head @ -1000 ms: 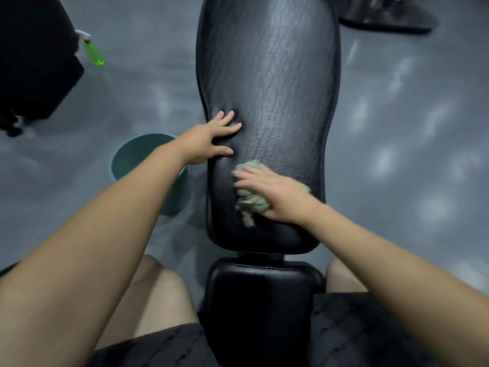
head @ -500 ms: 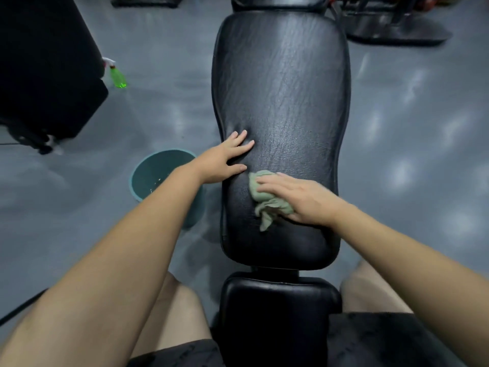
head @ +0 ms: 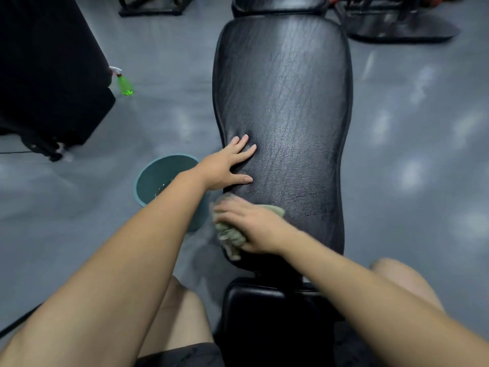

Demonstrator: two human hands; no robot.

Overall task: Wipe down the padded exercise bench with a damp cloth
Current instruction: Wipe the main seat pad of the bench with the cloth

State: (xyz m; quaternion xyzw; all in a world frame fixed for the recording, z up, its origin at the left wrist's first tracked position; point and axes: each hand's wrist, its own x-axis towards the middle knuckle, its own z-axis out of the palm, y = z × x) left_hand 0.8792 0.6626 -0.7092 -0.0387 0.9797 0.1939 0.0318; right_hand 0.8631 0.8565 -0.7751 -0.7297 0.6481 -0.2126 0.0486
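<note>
The black padded bench back (head: 285,102) stretches away from me, with its smaller seat pad (head: 264,313) close to my legs. My left hand (head: 225,165) lies flat with straight fingers on the pad's left edge. Just below it, my right hand (head: 251,223) presses a crumpled pale green cloth (head: 230,238) onto the pad's near left edge with straight fingers. Part of the cloth hangs over the side. A damp sheen with dark streaks shows on the pad to the right of the cloth.
A teal bucket (head: 148,181) stands on the grey floor left of the bench, partly behind my left forearm. A green spray bottle (head: 124,84) stands farther back beside a large black machine (head: 47,70). Black equipment bases (head: 402,27) lie at the far right.
My right hand has slid the cloth leftward across the pad to its left edge. The left hand has stayed on the pad's left side. The view has tilted up, showing more of the bench.
</note>
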